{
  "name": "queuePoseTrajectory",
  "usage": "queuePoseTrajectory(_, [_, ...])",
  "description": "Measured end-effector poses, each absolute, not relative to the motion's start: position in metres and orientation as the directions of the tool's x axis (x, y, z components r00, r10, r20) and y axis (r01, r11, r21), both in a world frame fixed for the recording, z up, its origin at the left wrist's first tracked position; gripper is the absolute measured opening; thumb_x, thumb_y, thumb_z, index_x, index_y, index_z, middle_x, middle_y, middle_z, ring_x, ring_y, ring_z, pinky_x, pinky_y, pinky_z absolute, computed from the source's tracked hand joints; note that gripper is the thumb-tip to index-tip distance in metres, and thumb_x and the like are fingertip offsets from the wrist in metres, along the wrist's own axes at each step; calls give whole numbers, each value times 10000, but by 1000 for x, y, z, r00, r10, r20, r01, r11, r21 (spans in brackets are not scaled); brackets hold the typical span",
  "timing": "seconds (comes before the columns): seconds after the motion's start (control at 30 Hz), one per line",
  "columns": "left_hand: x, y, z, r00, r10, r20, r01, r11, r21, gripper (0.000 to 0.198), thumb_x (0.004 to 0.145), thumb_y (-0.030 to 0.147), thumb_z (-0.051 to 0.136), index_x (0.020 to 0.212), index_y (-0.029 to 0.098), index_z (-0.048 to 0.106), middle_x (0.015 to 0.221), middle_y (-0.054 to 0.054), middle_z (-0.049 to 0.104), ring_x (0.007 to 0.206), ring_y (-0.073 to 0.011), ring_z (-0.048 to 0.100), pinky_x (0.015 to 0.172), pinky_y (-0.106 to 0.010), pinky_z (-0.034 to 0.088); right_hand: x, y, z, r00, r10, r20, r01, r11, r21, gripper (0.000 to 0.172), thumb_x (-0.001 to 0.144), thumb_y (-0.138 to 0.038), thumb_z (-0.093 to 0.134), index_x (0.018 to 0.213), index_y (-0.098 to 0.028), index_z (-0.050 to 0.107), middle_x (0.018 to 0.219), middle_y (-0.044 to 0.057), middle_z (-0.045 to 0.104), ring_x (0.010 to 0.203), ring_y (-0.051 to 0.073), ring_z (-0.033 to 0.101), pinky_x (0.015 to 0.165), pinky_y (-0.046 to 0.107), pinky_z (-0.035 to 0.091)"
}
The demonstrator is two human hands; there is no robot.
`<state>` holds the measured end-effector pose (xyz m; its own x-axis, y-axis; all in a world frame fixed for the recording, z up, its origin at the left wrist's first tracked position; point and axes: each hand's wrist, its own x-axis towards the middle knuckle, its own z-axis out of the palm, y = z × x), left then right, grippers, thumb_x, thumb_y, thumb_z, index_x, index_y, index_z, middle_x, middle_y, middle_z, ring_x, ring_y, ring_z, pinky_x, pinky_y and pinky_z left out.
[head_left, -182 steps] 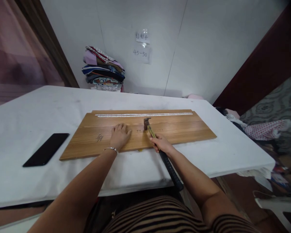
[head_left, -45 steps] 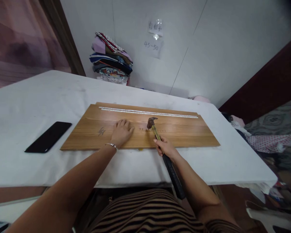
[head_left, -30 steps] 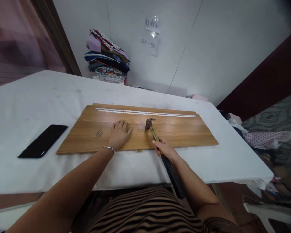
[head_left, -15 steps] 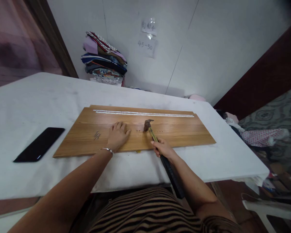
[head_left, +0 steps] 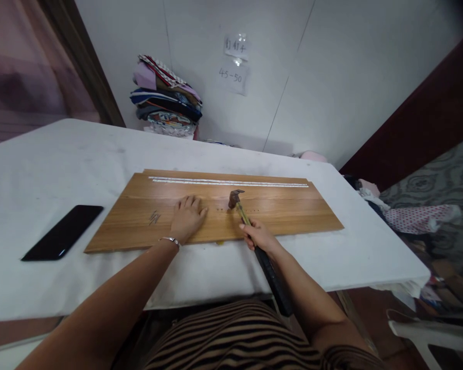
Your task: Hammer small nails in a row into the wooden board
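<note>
A long wooden board [head_left: 285,210] lies on the white table [head_left: 42,169], with a thin metal strip [head_left: 227,182] along its far edge. My left hand [head_left: 185,220] rests flat on the board, fingers stretched out. My right hand [head_left: 257,235] is closed round the handle of a hammer [head_left: 237,200], whose head sits on the board beside a short row of small dark nail heads [head_left: 252,210]. A few loose nails [head_left: 153,218] lie on the board to the left of my left hand.
A black phone [head_left: 61,239] lies on the table left of the board. A stack of folded cloth [head_left: 165,105] stands at the back against the wall. Paper labels [head_left: 233,64] hang on the wall. Fabric and a white chair [head_left: 435,329] are off the table's right side.
The hammer head stays at nearly the same spot on the board, and my left hand stays flat on it. Only the camera view shifts slightly.
</note>
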<state>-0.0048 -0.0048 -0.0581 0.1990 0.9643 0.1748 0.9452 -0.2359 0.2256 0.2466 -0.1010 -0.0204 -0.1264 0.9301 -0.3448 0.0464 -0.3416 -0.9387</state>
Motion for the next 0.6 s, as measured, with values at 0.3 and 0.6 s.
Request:
queuePoseTrajectory(0.3, [-5,-4,-59,186,967,175,940,-227,254,486,1061,418,464,1408,157,681,1622,-213,605,1564,-374,479,1305,-548,348,247,-100,-22,-150,927,-344,70,-337,-939,423,774,-572,736,820,-293,423,440,-142,428,344,89,354,374,248,309])
queuePoseTrajectory(0.6, [-4,-4,-61,191,960,203,941,-238,242,488,1053,401,467,1411,151,685,1610,-220,618,1558,-386,491,1296,-569,364,245,-99,-22,-146,926,-348,45,-345,-938,406,762,-545,744,870,-284,453,489,-145,454,352,90,372,369,250,307])
